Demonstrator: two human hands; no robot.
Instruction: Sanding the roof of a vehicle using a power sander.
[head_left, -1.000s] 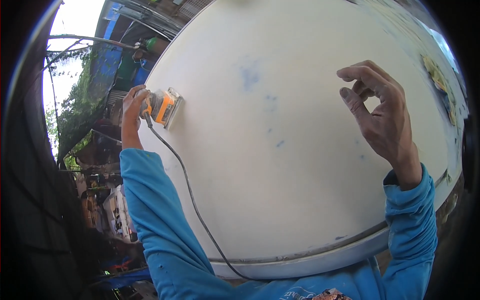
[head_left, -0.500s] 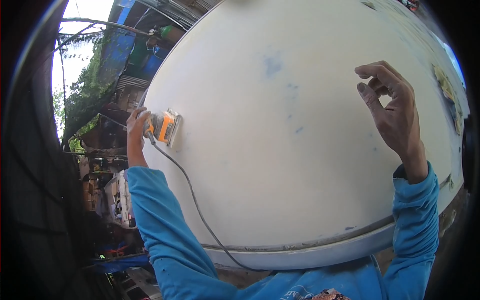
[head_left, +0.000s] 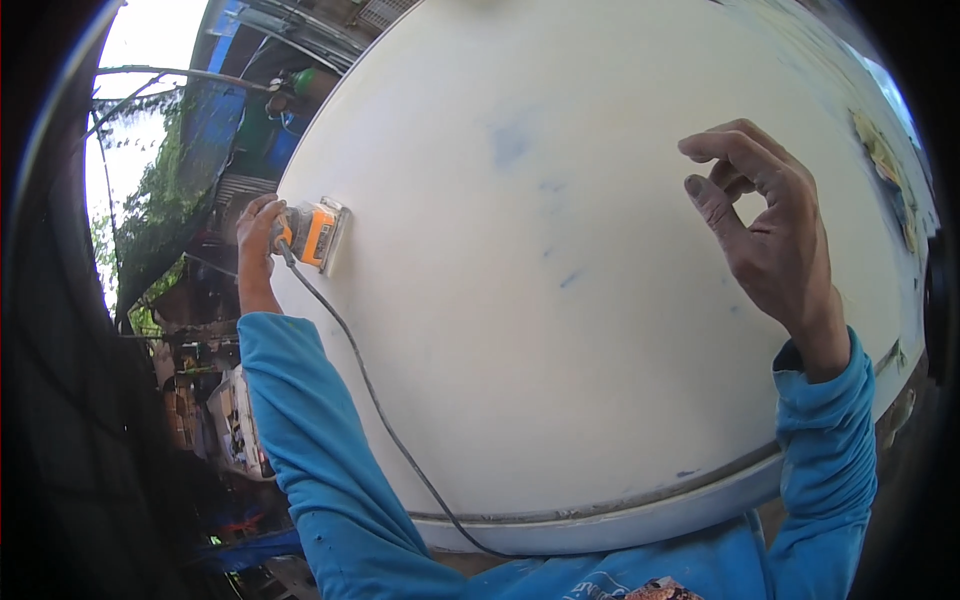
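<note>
My left hand [head_left: 258, 228] is wrapped round the grey body of an orange and grey power sander [head_left: 320, 237]. The sander's flat pad rests on the left edge area of a large curved white panel [head_left: 470, 370], which looks like a vehicle roof. A grey cord [head_left: 368, 385] runs from the tool down across the panel to its near edge. On the right, my right hand [head_left: 770, 215] is raised above the surface, dusty and holding nothing. Its fingers are loosely bent, with a gap between thumb and forefinger.
Faint blue patches [head_left: 510, 145] mark the panel's middle. A crumpled yellowish cloth or sheet [head_left: 878, 150] lies at its far right. A dark groove [head_left: 590, 512] follows the near edge. Beyond the left side are a green cylinder [head_left: 318, 82], dark netting [head_left: 70, 400] and clutter.
The whole view has shifted a little, with the panel sliding left in the picture. Relative to the panel, the sander has moved slightly farther away. My right hand keeps its pose.
</note>
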